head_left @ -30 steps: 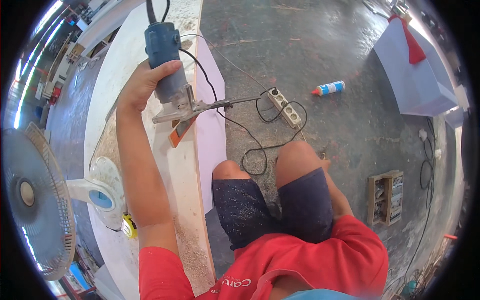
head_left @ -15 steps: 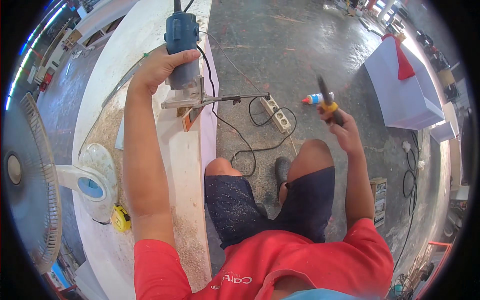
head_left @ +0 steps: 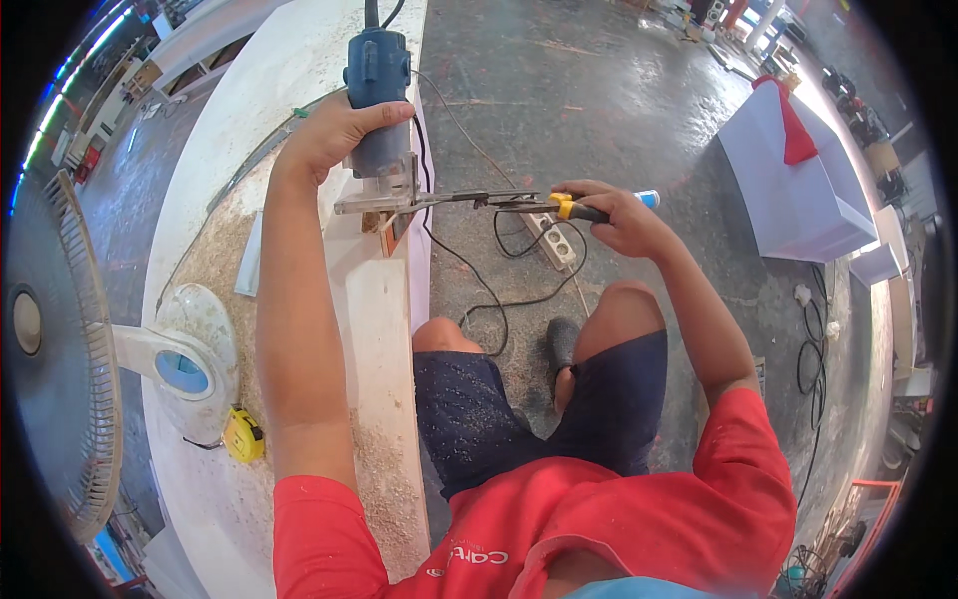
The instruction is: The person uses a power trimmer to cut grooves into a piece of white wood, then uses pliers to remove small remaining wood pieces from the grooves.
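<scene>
My left hand [head_left: 329, 140] is wrapped round the dark blue body of a trim router [head_left: 379, 75], the thumb lying across its front. The router's clear base [head_left: 374, 203] rests at the edge of a white board [head_left: 364, 309], over a small orange-edged piece [head_left: 390, 240]. A thin metal arm [head_left: 459, 198] sticks out from the base to the right. My right hand [head_left: 629, 222] is closed on a hand tool with a yellow-and-black handle [head_left: 574, 207]. Its dark metal end meets or overlaps the arm's outer end; its exact kind is unclear.
Sawdust covers the board, where a yellow tape measure [head_left: 242, 435] and a fan [head_left: 70, 349] stand at left. A power strip [head_left: 557, 245] and cables lie on the floor. Behind my right hand is a bottle [head_left: 649, 199]. A white box [head_left: 798, 170] stands far right.
My right hand has swung left with the yellow-and-black tool, from over the floor to the metal arm's end. The router and left hand appear shifted slightly right in view.
</scene>
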A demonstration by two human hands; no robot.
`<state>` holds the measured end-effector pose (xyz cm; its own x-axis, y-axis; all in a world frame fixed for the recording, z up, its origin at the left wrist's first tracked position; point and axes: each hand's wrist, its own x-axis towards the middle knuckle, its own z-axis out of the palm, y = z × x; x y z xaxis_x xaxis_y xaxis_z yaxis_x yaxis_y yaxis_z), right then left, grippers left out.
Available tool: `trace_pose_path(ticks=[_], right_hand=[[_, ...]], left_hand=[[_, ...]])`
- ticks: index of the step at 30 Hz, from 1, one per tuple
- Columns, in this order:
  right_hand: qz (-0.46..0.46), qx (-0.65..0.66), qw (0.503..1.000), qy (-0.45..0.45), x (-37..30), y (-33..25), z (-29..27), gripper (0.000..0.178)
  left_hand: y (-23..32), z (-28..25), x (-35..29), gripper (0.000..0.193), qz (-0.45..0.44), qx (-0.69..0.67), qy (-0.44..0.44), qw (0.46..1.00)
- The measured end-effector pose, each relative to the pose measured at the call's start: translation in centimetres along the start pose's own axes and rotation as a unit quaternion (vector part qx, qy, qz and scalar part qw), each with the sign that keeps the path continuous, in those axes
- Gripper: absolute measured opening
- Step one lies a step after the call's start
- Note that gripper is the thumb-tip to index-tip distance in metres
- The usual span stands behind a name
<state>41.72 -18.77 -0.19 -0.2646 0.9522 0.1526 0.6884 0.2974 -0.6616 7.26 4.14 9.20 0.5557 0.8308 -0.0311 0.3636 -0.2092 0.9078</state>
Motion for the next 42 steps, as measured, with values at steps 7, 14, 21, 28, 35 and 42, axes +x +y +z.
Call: trace_pose_path(ticks=[7,14,21,28,35,42], right_hand=[[-0.051,-0.023,0.998,-0.02,1.9,1.4,-0.4,0.055],[-0.069,-0.025,0.997,-0.031,3.2,2.7,-0.6,0.058],[-0.015,0.0,0.999,-0.036,3.3,2.5,-0.9,0.06],[-0.002,-0.03,0.998,-0.047,3.5,3.0,-1.4,0.061],[-0.074,-0.006,0.996,-0.05,5.2,1.9,0.0,0.049],[-0.069,-0.016,0.995,-0.066,5.7,1.7,0.9,0.062]], left_hand=[[-0.2,-0.4,0.2,0.056,0.008,0.009,-0.019,1.0],[0.4,-0.2,-0.2,0.065,-0.011,0.026,-0.017,0.999],[-0.3,-0.1,-0.2,0.054,0.018,0.015,0.01,1.0],[0.1,-0.2,-0.3,0.053,0.014,0.008,-0.009,1.0],[0.5,-0.1,-0.7,0.062,0.001,0.024,-0.01,1.0],[-0.4,-0.3,-0.2,0.058,0.01,0.016,0.004,1.0]])
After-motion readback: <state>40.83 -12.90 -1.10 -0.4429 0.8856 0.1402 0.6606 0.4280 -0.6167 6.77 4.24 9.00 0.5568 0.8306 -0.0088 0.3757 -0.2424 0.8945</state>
